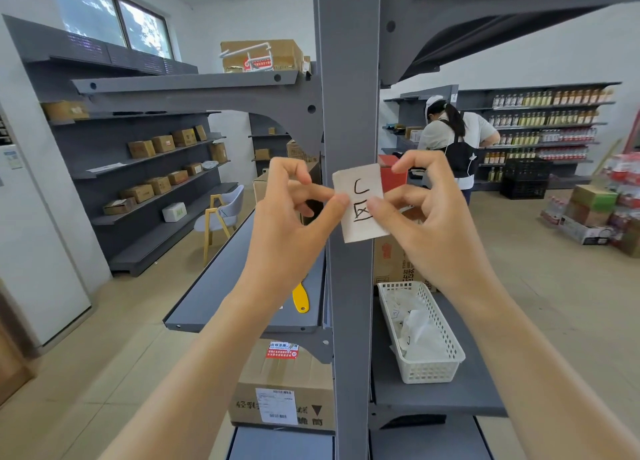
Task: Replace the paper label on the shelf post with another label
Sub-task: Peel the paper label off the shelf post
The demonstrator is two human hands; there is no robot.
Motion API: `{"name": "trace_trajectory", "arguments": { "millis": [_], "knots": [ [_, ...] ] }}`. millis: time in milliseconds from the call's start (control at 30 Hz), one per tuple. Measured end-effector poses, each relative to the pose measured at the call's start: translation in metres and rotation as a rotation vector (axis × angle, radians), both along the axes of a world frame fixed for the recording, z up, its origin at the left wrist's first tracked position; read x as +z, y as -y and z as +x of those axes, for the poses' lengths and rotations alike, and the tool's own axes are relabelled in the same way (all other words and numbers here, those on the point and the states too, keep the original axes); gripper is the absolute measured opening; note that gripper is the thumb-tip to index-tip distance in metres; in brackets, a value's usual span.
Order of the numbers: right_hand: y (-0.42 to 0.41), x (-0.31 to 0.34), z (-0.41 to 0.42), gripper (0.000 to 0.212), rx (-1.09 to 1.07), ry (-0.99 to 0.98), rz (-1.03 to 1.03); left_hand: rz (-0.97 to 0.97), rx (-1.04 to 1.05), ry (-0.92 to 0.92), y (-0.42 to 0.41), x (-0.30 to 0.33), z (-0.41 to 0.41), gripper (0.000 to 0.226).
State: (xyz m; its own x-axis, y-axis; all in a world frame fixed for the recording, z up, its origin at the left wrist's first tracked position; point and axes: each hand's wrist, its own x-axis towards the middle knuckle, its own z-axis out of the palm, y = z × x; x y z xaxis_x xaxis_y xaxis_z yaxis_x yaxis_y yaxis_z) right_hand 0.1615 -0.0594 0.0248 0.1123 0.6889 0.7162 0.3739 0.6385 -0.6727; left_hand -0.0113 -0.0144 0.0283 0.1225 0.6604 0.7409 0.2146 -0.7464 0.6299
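The left hand (pixel 294 213) pinches the left edge of a small off-white paper label (pixel 360 201) between thumb and forefinger, its other fingers curled. The right hand (pixel 424 203) grips the label's right edge the same way, thumb on the front. The slip is a slightly creased rectangle, tilted a little, bearing a handwritten black "L" above a boxed character, probably "区". It sits in front of the flat grey metal shelf post (pixel 348 113); whether it touches the post I cannot tell. Below right, a white perforated plastic basket (pixel 438 366) with crumpled paper slips rests on the grey metal shelf (pixel 464 397). Below left, a yellow plastic handle (pixel 300 300) lies on another shelf, above a brown cardboard carton (pixel 277 383) carrying a red-and-blue sticker and a white shipping label.
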Motion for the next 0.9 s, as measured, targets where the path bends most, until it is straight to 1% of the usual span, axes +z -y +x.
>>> {"name": "trace_trajectory", "arguments": {
  "millis": [100, 133, 200, 267, 333, 400, 533, 600, 633, 733, 767, 833, 900],
  "knots": [
    [-0.003, -0.003, 0.0, 0.013, -0.048, 0.056, 0.02, -0.16, -0.017, 0.051, 0.001, 0.001, -0.002, 0.035],
    [-0.004, -0.006, -0.001, 0.012, -0.059, 0.086, 0.02, -0.191, -0.012, 0.055, 0.001, 0.0, -0.003, 0.034],
    [-0.004, -0.01, -0.002, 0.021, -0.071, 0.115, 0.027, -0.171, 0.034, 0.009, 0.003, -0.001, -0.004, 0.035],
    [-0.003, -0.012, -0.001, 0.026, -0.07, 0.089, 0.03, -0.105, 0.069, -0.033, 0.006, -0.001, -0.004, 0.032],
    [-0.003, -0.013, 0.001, 0.026, -0.081, 0.064, 0.027, -0.072, 0.009, -0.059, 0.008, 0.0, -0.005, 0.025],
    [-0.003, -0.015, 0.004, 0.029, -0.102, 0.056, 0.008, -0.056, -0.052, -0.131, 0.006, 0.0, -0.006, 0.021],
    [0.001, -0.017, 0.01, 0.041, -0.126, 0.119, -0.038, -0.015, -0.023, -0.254, -0.001, -0.003, -0.004, 0.039],
    [0.003, -0.017, 0.012, 0.047, -0.134, 0.16, -0.053, 0.013, -0.018, -0.273, 0.0, -0.003, -0.003, 0.043],
    [0.004, -0.017, 0.014, 0.047, -0.127, 0.147, -0.062, -0.01, -0.045, -0.236, 0.0, -0.002, -0.003, 0.043],
    [0.007, -0.015, 0.018, 0.044, -0.035, 0.011, -0.077, -0.204, -0.195, -0.024, 0.0, 0.0, -0.002, 0.039],
    [0.008, -0.015, 0.019, 0.042, -0.01, -0.02, -0.08, -0.233, -0.217, -0.009, 0.001, -0.001, -0.002, 0.038],
    [0.01, -0.015, 0.021, 0.038, -0.025, -0.01, -0.08, -0.181, -0.202, -0.056, 0.002, -0.001, -0.001, 0.034],
    [0.014, -0.014, 0.019, 0.031, -0.119, 0.067, -0.063, -0.011, -0.074, -0.165, 0.003, -0.003, 0.002, 0.023]
  ]
}}
